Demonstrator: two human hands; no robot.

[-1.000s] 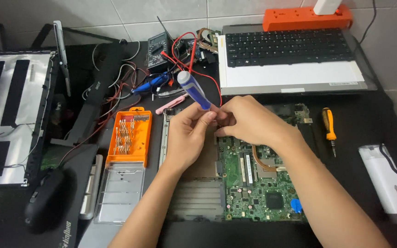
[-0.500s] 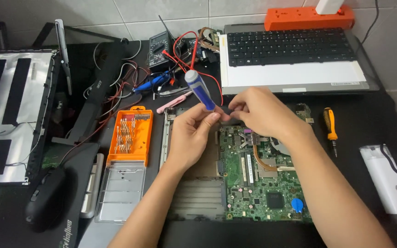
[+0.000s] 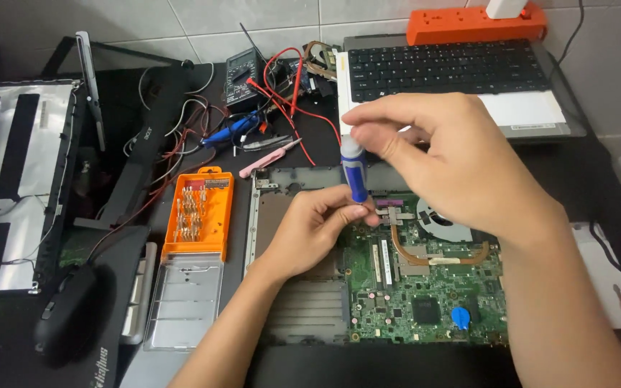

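Dark workbench (image 3: 612, 165) against a grey tiled wall, cluttered. Far left: detached laptop screen panel (image 3: 8, 179), black mouse (image 3: 66, 320) below it. Next, orange bit case (image 3: 199, 212), lid open, clear lid flat in front. Behind it a multimeter (image 3: 242, 68) with red leads.

Centre: opened laptop base, green motherboard (image 3: 425, 287) exposed, copper heatpipe and fan visible, still seated in the chassis. Keyboard deck (image 3: 454, 72) already off, lying behind, orange power strip (image 3: 476, 25) past it. Judged: teardown well along, board removal still left.

Left hand (image 3: 310, 230) curled, fingertips pinched around the lower shaft of the blue-and-white screwdriver (image 3: 354, 169), steadying it at the board's upper left edge. Right hand (image 3: 454, 165) above, thumb and fingers closed on the driver's top cap, other fingers loosely bent. Driver upright, tip hidden by the left fingers.
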